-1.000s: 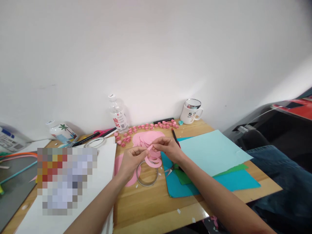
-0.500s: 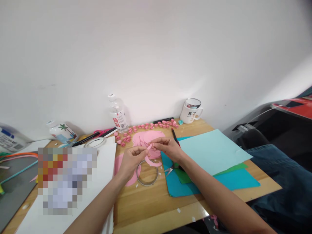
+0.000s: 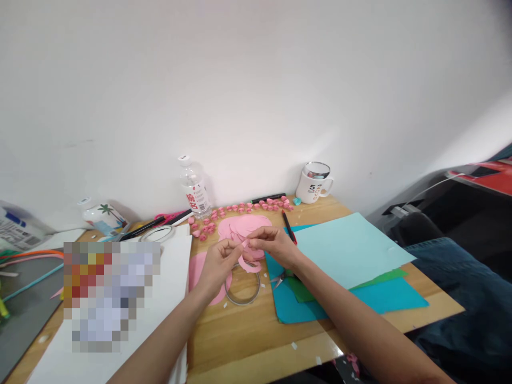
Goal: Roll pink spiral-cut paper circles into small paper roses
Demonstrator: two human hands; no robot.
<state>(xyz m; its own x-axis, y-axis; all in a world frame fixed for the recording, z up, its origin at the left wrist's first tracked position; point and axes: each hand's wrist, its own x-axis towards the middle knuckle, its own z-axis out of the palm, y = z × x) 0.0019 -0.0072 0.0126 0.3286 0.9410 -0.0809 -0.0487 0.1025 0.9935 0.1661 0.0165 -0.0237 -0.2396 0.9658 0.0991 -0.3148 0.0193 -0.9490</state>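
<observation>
Between my two hands is a curled strip of pink paper. My left hand pinches its upper end between thumb and fingers. Close beside it, my right hand grips the same end with its fingertips. The strip's loose tail curves down over a roll of tape lying on the table. Behind my hands lies a pile of pink paper rounds, and another pink round is partly hidden by my left hand. Small rolled pink paper pieces sit in a line at the back.
Scissors lie with blades open on blue sheets, near a light blue sheet and a red-black pen. A plastic bottle and a mug stand by the wall. White paper covers the left side.
My hands have drawn slightly closer together, and the held end of the pink strip looks more tightly rolled. Its tail has shifted a little left.
</observation>
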